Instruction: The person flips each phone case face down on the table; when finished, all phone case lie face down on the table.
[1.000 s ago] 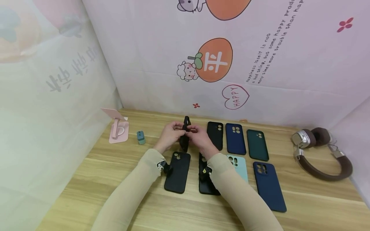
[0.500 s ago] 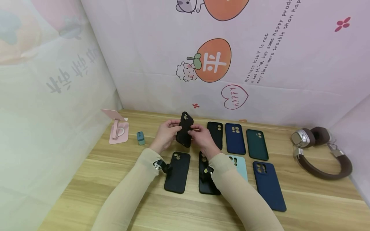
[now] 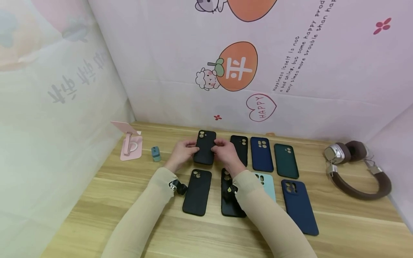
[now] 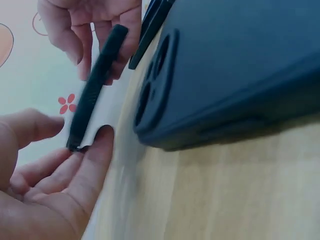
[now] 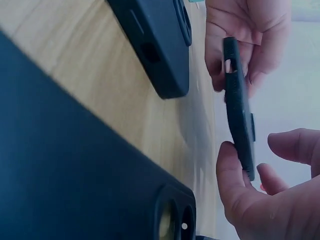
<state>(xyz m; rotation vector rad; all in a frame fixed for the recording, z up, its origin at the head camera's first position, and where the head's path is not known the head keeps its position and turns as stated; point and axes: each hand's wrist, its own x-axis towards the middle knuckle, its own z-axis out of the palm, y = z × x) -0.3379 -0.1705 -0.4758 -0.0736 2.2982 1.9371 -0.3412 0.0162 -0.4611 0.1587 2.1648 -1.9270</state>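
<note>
Turned broadside, one black case (image 3: 205, 147), two hands' (image 3: 180, 154) grip closed on it, seven others (image 3: 197, 193)

The left hand (image 4: 50, 200) and right hand (image 4: 107, 11) hold a dark phone case (image 4: 95, 90); a nearer phone case (image 4: 245, 60) lies on the wooden table (image 4: 225, 195).

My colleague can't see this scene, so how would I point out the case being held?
Find the wooden table and look toward its far edge. There, between the left hand and the right hand, is a black phone case. Other black cases lie nearby on the table, but this is the only one held.
</note>
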